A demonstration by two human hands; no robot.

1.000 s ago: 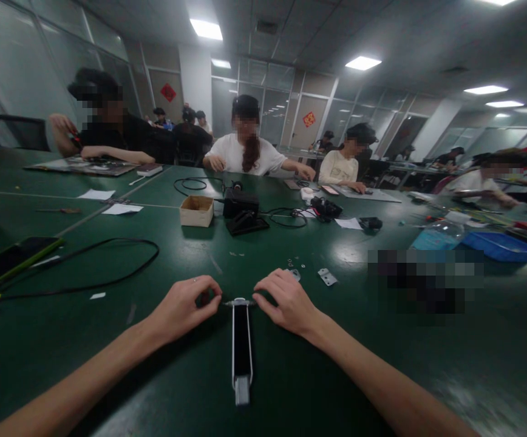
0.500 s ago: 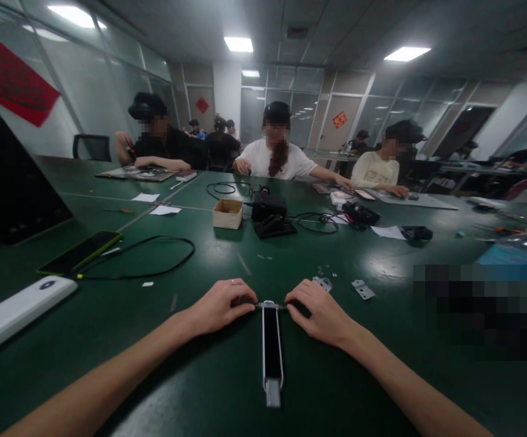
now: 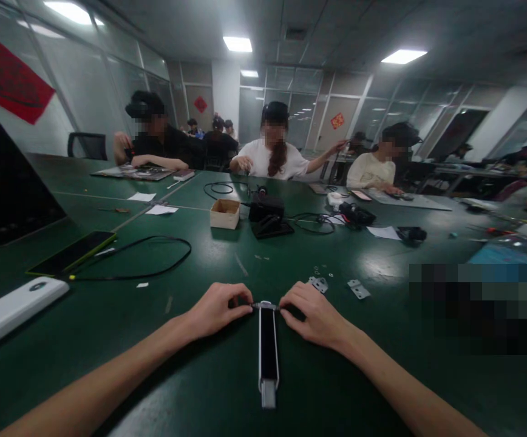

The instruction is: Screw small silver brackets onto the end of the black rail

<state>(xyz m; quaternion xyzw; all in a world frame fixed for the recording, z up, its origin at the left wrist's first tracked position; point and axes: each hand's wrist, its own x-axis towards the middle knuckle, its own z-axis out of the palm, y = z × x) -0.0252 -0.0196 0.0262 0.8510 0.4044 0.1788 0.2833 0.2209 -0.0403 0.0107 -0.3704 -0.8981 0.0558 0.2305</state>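
A long narrow metal part (image 3: 268, 343) with a black face and pale side edges lies on the green table, its length pointing toward me. A grey tab (image 3: 268, 394) sticks out of its near end. Across the far end runs a thin metal rod (image 3: 264, 305). My left hand (image 3: 220, 311) pinches the rod's left end between thumb and fingers. At the right end, my right hand (image 3: 309, 312) pinches it likewise. The fingertips hide the rod's ends. Beyond my right hand lie two small metal plates with holes, one nearer (image 3: 319, 284) and one farther right (image 3: 359, 289).
Several small rings (image 3: 317, 271) lie behind the plates. On the left are a white long device (image 3: 20, 312), a phone (image 3: 72, 252) and a black cable (image 3: 189, 252). A small open box (image 3: 225, 214) stands ahead by black equipment (image 3: 267, 212). Co-workers sit across the table.
My right hand has shifted slightly left, closer to the metal part. The whole view has drifted a little. The co-worker opposite has raised an arm from the table.
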